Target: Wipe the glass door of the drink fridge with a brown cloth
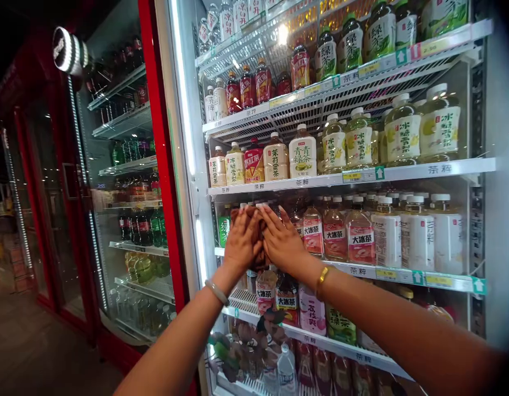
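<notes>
My left hand [241, 242], with a pale bangle on its wrist, and my right hand [282, 239], with a gold bracelet, are raised side by side. Both point upward with fingers stretched out and lying flat, seemingly against the glass door of a lit drinks fridge. Their thumbs nearly meet. A dark brown patch [260, 236] shows between and behind them; I cannot tell whether it is a cloth or the hands' reflection. Behind the hands stand tea bottles with pink labels [313, 231], partly hidden on the left.
White wire shelves [345, 179] hold rows of bottled drinks with price strips along their edges. A faint reflection [254, 346] of a leafy pattern overlies the lower shelves. To the left stands a red-framed fridge [158, 137] with more bottles, beside dark floor [36, 341].
</notes>
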Motion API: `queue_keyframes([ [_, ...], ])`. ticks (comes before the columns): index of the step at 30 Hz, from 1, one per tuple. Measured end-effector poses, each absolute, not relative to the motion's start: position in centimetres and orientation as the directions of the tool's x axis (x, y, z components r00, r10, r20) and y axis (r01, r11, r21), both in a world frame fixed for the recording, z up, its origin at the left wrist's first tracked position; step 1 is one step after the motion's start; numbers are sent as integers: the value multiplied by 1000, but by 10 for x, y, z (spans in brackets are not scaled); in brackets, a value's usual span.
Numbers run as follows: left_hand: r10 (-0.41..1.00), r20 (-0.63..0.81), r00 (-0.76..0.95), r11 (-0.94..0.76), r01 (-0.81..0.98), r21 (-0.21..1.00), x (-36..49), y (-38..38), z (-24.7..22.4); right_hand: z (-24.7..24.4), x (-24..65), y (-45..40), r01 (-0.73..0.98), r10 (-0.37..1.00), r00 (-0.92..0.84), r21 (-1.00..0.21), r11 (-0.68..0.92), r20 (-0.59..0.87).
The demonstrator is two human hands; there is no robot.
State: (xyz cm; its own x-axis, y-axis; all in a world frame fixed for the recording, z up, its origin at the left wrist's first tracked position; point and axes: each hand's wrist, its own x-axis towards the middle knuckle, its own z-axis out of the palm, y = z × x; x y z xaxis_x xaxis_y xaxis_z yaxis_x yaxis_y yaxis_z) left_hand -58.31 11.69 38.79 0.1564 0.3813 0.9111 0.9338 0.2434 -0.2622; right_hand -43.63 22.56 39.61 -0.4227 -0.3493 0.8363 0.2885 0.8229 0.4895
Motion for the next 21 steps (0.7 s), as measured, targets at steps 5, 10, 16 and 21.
queue_keyframes([
  [5,359,923,135,267,933,-240,-571,135,456,460,-435,235,276,-277,-392,400,874,877],
  [10,392,896,211,205,929,-309,-511,160,428,421,-368,253,339,-226,-388,366,867,894],
  [16,467,856,223,131,939,-317,-508,142,318,315,-359,247,341,-214,-472,401,850,855],
  [21,467,875,127,249,931,-268,-561,116,310,320,-411,228,240,-321,-492,480,844,809],
])
